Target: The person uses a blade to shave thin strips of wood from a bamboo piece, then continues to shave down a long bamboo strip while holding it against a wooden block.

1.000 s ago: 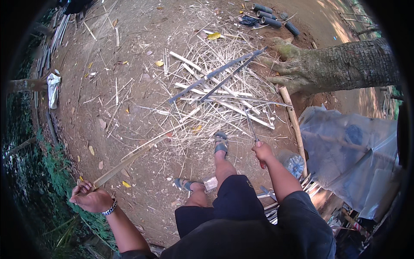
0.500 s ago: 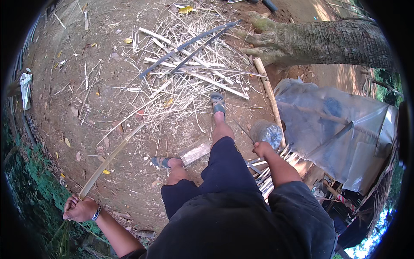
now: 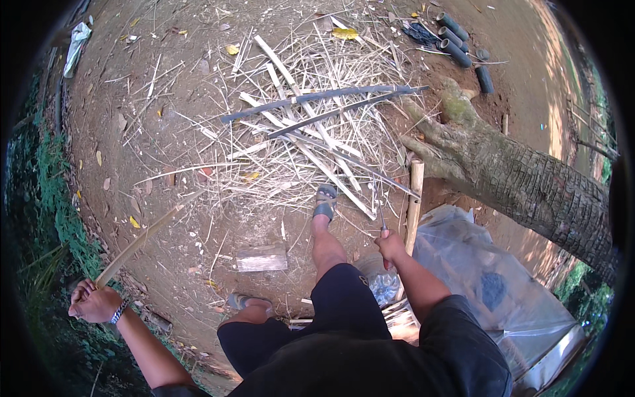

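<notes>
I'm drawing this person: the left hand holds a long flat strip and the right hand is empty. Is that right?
The right hand isn't empty: the head view shows it holding a thin-bladed tool. The left hand does hold the strip.

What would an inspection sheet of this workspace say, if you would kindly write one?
Surface: bare earth, with scattered leaves.
Items in hand: long pale strip; knife.
Clutter: pale slivers heaped ahead, dark strips lying across them; wood block near the feet.
Hands: left hand closed on the pale strip's near end; right hand closed on the knife's handle.
Cables: nothing seen.
Surroundings: trunk and plastic sheet right; greenery left.
</notes>
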`<state>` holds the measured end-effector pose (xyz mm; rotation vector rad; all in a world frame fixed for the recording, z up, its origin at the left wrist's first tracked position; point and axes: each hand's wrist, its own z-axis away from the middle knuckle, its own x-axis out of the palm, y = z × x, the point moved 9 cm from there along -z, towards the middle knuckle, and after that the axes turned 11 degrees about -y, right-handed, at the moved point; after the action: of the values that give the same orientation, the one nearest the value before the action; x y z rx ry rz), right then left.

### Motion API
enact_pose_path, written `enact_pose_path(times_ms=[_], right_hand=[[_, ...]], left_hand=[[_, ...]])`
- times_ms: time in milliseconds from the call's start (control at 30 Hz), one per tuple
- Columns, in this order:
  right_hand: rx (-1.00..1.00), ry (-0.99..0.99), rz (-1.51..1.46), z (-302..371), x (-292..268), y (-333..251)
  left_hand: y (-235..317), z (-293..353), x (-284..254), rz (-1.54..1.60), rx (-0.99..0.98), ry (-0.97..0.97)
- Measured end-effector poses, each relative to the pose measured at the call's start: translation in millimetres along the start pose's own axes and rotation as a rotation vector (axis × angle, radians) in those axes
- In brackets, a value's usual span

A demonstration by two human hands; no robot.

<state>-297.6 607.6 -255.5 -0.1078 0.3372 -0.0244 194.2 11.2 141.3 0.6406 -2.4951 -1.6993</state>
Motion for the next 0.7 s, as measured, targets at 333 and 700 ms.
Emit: enact_pose_path(times_ms=[333,700], right_hand=[[0.029,-0.220,0.474,-16,-8,14],[-0.201,-0.053,0.604,24,3,-25]], left_hand=[[22,73,-36,-0.020,0.100,0.133],[43,148,-202,0.065,0.157,0.418]])
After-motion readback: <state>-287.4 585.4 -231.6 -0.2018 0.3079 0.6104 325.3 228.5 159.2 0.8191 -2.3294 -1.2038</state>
